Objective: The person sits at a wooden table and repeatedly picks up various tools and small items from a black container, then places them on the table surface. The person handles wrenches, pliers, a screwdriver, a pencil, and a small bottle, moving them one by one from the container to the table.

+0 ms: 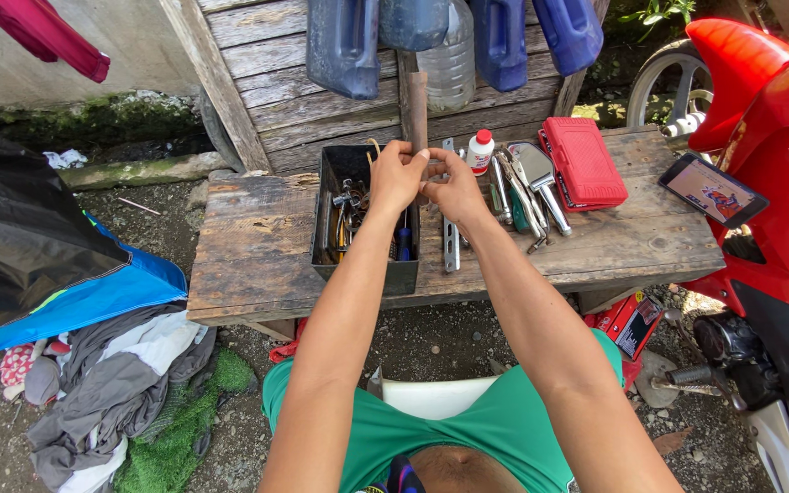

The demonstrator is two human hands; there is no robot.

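Your left hand (396,175) and right hand (454,187) meet fingertip to fingertip over the wooden bench (257,265), both pinched narrow on something too small to make out. Just below sits one open metal toolbox (364,224). To its right lie one white bottle (479,152), one red case (583,162) and one phone (712,189).

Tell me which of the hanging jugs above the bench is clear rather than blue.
The clear plastic jug, hanging second from the right just above the hands: it is see-through and greyish, while the three other jugs beside it are opaque dark blue.
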